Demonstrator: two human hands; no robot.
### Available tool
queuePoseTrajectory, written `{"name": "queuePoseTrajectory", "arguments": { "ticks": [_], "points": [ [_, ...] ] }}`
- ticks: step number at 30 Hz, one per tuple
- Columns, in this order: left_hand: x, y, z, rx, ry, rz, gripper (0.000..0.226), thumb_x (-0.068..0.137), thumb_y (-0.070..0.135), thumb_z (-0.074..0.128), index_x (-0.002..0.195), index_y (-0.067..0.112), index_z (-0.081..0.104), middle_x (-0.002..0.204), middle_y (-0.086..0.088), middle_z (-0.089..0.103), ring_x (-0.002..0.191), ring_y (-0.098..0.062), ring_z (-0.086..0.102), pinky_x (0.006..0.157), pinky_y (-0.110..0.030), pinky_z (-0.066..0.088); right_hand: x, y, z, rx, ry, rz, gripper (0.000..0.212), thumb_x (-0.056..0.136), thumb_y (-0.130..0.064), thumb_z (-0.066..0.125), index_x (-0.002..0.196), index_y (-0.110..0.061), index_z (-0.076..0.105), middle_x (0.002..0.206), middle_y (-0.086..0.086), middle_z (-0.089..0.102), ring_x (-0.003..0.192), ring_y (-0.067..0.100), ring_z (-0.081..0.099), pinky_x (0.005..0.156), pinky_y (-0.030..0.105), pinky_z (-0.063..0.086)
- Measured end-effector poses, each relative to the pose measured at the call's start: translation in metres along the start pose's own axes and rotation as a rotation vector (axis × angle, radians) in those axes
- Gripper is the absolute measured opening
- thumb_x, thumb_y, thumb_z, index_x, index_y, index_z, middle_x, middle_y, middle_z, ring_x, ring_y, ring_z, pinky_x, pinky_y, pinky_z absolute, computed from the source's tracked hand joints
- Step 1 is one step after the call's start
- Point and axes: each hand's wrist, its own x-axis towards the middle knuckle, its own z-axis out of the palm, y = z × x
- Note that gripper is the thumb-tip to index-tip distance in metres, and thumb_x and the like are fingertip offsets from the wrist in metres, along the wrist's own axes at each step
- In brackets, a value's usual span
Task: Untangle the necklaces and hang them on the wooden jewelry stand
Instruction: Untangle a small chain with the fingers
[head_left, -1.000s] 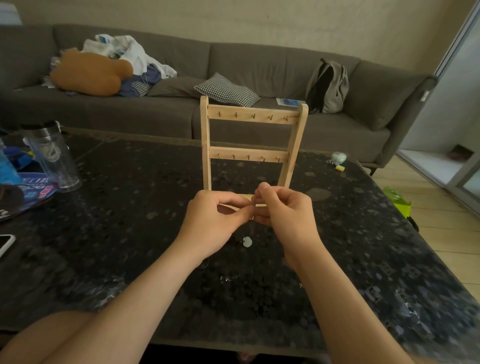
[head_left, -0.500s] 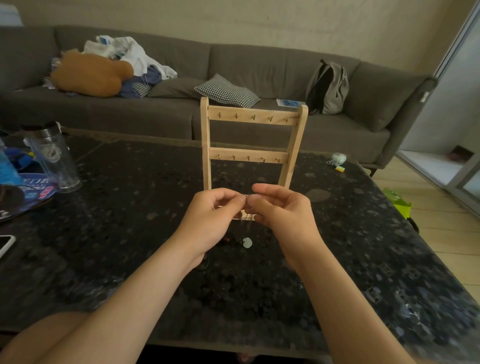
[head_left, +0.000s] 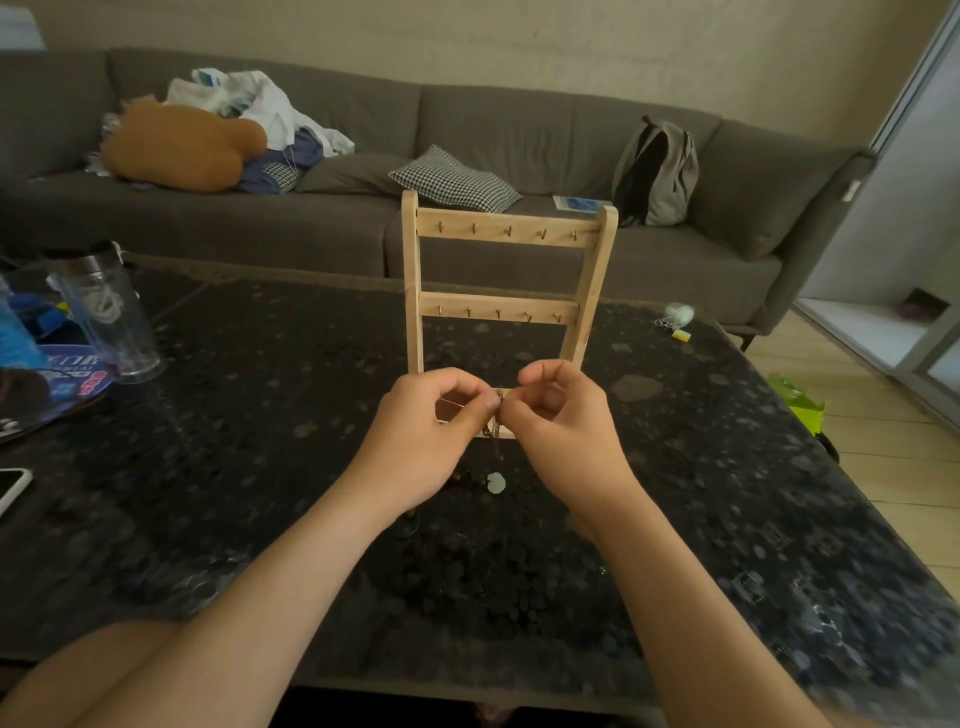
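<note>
A wooden jewelry stand (head_left: 506, 233) with two rows of small brass hooks stands upright on the dark speckled table (head_left: 260, 441); all its hooks are bare. Just in front of its base, my left hand (head_left: 423, 439) and my right hand (head_left: 563, 428) pinch a thin tangled necklace chain (head_left: 496, 415) between thumbs and fingertips, close together. The chain hangs down between the hands to a small pale pendant (head_left: 496, 483) near the table. Dark beads (head_left: 464, 476) lie beside the pendant, partly hidden by my left hand.
A clear tumbler (head_left: 106, 312) and a blue printed item (head_left: 62, 369) stand at the left, a phone (head_left: 13, 488) at the left edge. A small pale object (head_left: 678, 316) lies at the far right. A grey sofa (head_left: 519, 130) holds cushions, clothes and a backpack (head_left: 657, 171).
Both hands have stayed in front of the stand's base while the fingers reworked their pinch on the chain. My right hand's fingers have uncurled a little and the hands have parted slightly.
</note>
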Motion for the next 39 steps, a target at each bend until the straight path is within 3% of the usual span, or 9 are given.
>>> {"name": "queuePoseTrajectory", "arguments": {
  "ticks": [3,9,15,21,28,31,36,39],
  "points": [
    [0.001,-0.003,-0.001,-0.017,-0.017,-0.018,0.012,0.104,0.028,0.071,0.104,0.035,0.081,0.100,0.017,0.079,0.104,-0.008,0.074,0.109,-0.051,0.056,0.000,0.001,0.001,-0.017,-0.060,0.011,0.026,0.099,-0.009,0.070,0.116,-0.023,0.056,0.102,0.007,0.079,0.096,0.024,0.078,0.083,0.034,0.064],
    [0.001,-0.003,-0.003,-0.036,0.002,-0.039,0.013,0.103,0.029,0.073,0.106,0.035,0.084,0.099,0.017,0.081,0.103,-0.008,0.076,0.107,-0.048,0.057,-0.003,0.000,0.002,0.026,0.035,-0.075,0.025,0.097,-0.005,0.073,0.115,-0.016,0.059,0.097,0.006,0.076,0.086,0.013,0.075,0.069,0.013,0.056],
    [0.000,-0.001,-0.005,-0.009,0.012,-0.033,0.013,0.100,0.030,0.076,0.109,0.032,0.085,0.099,0.019,0.081,0.101,-0.003,0.076,0.105,-0.044,0.060,-0.001,0.002,0.001,-0.022,-0.001,-0.099,0.023,0.101,-0.010,0.070,0.117,-0.017,0.055,0.101,0.005,0.077,0.090,0.017,0.076,0.076,0.024,0.062],
    [-0.001,0.001,-0.008,0.024,0.040,-0.008,0.013,0.098,0.030,0.079,0.108,0.030,0.086,0.097,0.018,0.082,0.097,-0.001,0.076,0.099,-0.042,0.063,0.001,0.007,0.004,-0.121,-0.034,-0.207,0.021,0.105,-0.009,0.063,0.116,-0.020,0.049,0.101,0.006,0.070,0.089,0.017,0.070,0.075,0.022,0.057],
    [-0.005,0.004,-0.008,0.106,0.115,-0.008,0.013,0.094,0.031,0.083,0.106,0.030,0.087,0.093,0.019,0.081,0.090,0.004,0.074,0.088,-0.022,0.060,-0.001,0.007,0.008,-0.225,-0.050,-0.300,0.017,0.106,-0.005,0.059,0.115,-0.013,0.046,0.091,0.002,0.063,0.075,0.005,0.063,0.071,0.025,0.057],
    [-0.004,0.004,-0.008,0.132,0.079,0.000,0.011,0.096,0.030,0.082,0.105,0.030,0.087,0.091,0.019,0.081,0.090,0.006,0.072,0.086,-0.017,0.054,-0.002,0.006,0.008,-0.241,-0.116,-0.266,0.011,0.109,-0.004,0.051,0.116,-0.009,0.044,0.086,0.003,0.057,0.061,-0.001,0.054,0.059,0.022,0.051],
    [-0.002,0.005,-0.006,0.121,-0.051,-0.037,0.010,0.105,0.031,0.069,0.101,0.030,0.079,0.092,0.015,0.078,0.092,-0.002,0.073,0.100,-0.030,0.055,-0.004,0.002,0.007,-0.207,-0.207,-0.150,0.006,0.113,-0.006,0.041,0.118,-0.009,0.040,0.086,0.003,0.052,0.058,-0.003,0.050,0.056,0.024,0.046],
    [-0.002,0.009,-0.006,0.123,-0.132,-0.090,0.017,0.111,0.032,0.058,0.103,0.028,0.072,0.094,0.009,0.075,0.088,-0.007,0.071,0.086,-0.024,0.053,-0.003,-0.001,0.005,-0.191,-0.218,-0.095,0.005,0.113,-0.007,0.039,0.115,-0.011,0.040,0.088,0.003,0.050,0.057,-0.004,0.048,0.055,0.021,0.045]
  ]
}}
